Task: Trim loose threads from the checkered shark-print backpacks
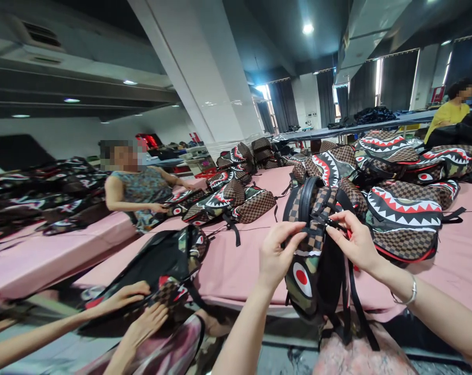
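Observation:
A checkered backpack stands upright in front of me at the table's near edge. It has a camouflage panel with a red-and-white eye, and its black straps hang down. My left hand pinches the backpack's upper side, thumb and forefinger pressed together near the black top trim. On the opposite side, my right hand is closed with its fingertips on a small dark part by the zipper. Whether that part is a zipper pull or a strap end, I cannot tell.
Pink-covered table bears several shark-mouth backpacks, one close at right. To my left, a co-worker's hands rest on an opened black-lined backpack. Another person works across the table. A pillar rises behind.

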Available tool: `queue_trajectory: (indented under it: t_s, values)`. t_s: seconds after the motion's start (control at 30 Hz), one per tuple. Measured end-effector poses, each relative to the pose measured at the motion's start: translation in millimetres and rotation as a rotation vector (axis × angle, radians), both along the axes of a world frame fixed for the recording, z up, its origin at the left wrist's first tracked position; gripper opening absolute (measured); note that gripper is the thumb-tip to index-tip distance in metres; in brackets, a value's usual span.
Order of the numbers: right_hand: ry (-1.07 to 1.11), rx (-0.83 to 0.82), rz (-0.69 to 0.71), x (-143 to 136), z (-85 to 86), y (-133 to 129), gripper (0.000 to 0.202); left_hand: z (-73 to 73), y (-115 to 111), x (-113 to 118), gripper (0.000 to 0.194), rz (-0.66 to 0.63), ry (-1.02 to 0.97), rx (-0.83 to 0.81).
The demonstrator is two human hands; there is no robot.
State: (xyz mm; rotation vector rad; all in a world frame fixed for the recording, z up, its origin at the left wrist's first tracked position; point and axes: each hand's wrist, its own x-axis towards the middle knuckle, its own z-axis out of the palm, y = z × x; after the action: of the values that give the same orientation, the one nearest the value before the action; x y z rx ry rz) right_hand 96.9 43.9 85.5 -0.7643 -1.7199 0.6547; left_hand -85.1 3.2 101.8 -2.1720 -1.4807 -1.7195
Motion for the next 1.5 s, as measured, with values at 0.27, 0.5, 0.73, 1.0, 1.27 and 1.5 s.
queue_trajectory:
  t_s: [0.27, 0.5, 0.73, 1.0, 1.27, 1.5]
  values:
    - [-0.115, 0.121, -0.082, 10, 0.7, -5, 0.018, 8.2, 13, 17, 0.011, 0.034, 0.333, 0.071]
    - [-0.382, 0.353, -0.068, 19, 5.6, -14, 0.016, -11.8, 10, 22, 0.014, 0.235, 0.114, 0.074]
    - [-0.613, 0.476, -0.089, 9, 12.4, -17, 0.020, -13.3, 9, 26, 0.015, 0.199, 0.066, 0.065]
    - [-0.506, 0.402, -0.064, 11, 10.6, -11, 0.018, -11.9, 7, 9, 0.031, -0.048, -0.498, 0.036]
    - [-0.398, 0.352, -0.041, 7, 6.9, -7, 0.022, -34.5, 18, -36, 0.024, -0.059, -0.573, -0.089]
    - [-0.500, 0.384, -0.049, -7, 20.4, -6, 0.020, -23.0, 30, -44, 0.011, -0.081, -0.306, -0.086]
